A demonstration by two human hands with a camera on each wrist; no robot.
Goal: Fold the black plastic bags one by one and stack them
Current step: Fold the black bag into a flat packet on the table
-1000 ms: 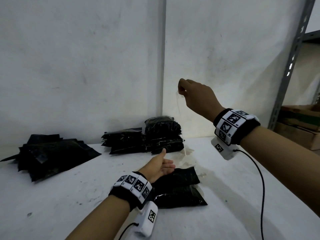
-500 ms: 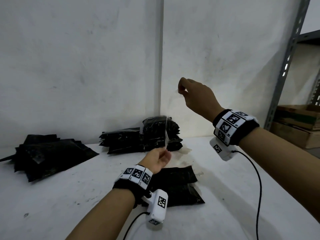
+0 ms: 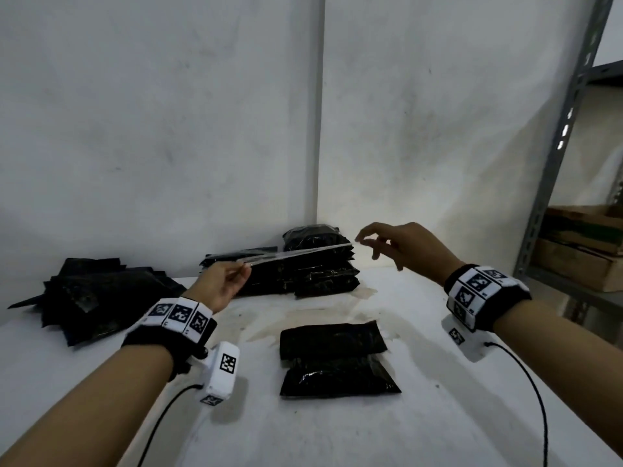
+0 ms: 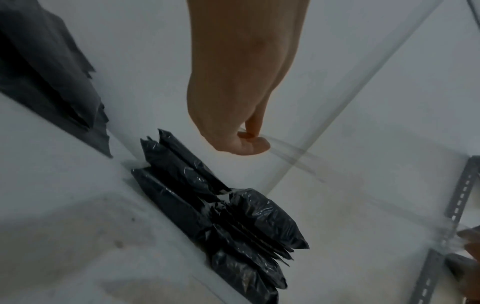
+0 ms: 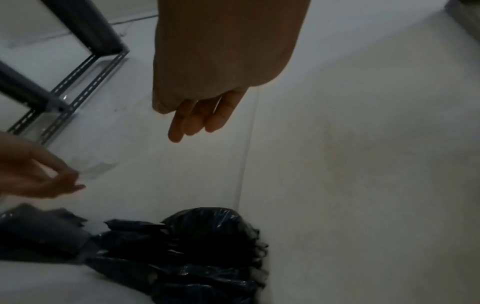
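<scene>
Left hand (image 3: 220, 286) raised above the white table (image 3: 438, 416), thumb and fingertips pinching one end of a thin clear plastic strip (image 3: 296, 255). The strip runs level toward the right hand (image 3: 401, 246), its far end just short of those fingers. Right hand held in the air, fingers spread and loosely bent, gripping nothing. Folded black bag (image 3: 335, 360) lies flat on the table, between and below the two hands. Stack of folded black bags (image 3: 303, 274) at the back against the wall. Loose heap of unfolded black bags (image 3: 97, 301) at the far left. Grey metal shelf frame (image 3: 559, 136) stands at the right.
</scene>
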